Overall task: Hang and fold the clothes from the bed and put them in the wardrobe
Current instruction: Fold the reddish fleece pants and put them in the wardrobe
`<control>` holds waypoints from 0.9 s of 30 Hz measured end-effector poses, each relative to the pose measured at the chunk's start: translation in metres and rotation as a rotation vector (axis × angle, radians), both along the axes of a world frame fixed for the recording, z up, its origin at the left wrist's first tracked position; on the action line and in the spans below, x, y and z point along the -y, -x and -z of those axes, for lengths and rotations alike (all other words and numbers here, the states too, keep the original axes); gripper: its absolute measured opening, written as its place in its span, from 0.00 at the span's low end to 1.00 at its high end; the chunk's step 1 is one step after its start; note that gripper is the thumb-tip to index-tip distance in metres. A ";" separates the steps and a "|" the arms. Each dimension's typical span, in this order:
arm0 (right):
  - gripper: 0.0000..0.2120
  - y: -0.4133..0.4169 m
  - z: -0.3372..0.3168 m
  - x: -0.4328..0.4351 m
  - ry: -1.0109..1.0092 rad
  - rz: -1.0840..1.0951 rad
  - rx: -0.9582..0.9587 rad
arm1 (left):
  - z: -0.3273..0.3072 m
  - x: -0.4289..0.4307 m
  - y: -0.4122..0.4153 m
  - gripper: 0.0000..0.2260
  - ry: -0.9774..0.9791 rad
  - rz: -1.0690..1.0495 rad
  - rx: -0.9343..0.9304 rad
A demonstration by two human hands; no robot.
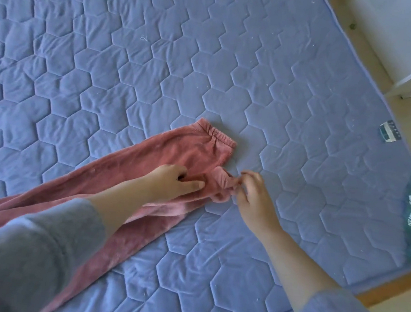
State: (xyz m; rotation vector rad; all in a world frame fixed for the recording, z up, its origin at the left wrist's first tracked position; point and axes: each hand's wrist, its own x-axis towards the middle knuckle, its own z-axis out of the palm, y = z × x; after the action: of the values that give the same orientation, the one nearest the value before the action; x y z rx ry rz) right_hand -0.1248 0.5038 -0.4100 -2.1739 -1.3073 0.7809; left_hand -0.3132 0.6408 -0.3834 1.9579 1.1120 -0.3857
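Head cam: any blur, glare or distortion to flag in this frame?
Head view: soft even daylight, no hard shadows or glare; wide-angle bend shows along the mattress edge at right. The right hand fingertips look slightly motion-smeared where they pinch the pink trousers; the left hand is sharper. The near grey sleeve is soft, out of focus.
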 end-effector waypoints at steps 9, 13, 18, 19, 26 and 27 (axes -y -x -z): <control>0.13 0.002 -0.007 -0.017 0.079 0.300 -0.515 | -0.008 -0.051 -0.020 0.09 0.024 -0.225 0.028; 0.11 0.003 -0.010 -0.025 0.044 0.319 -0.618 | -0.002 -0.066 -0.024 0.07 -0.053 -0.345 0.066; 0.08 -0.007 -0.010 -0.048 0.034 0.161 -0.585 | 0.005 -0.073 -0.036 0.06 -0.094 -0.311 0.038; 0.07 -0.009 -0.009 -0.050 0.086 0.076 -0.550 | 0.007 -0.074 -0.037 0.05 -0.074 -0.328 0.055; 0.06 -0.029 -0.003 -0.075 0.127 0.113 -0.532 | -0.001 -0.102 -0.030 0.05 0.258 -0.189 0.056; 0.08 -0.032 -0.004 -0.081 0.108 0.136 -0.573 | -0.002 -0.107 -0.030 0.05 0.266 -0.172 0.048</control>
State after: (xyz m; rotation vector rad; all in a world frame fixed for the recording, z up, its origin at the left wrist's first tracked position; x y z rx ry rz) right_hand -0.0923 0.5850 -0.4062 -1.8817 -0.8324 1.3171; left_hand -0.2828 0.7478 -0.3813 1.6191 1.1265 -0.3718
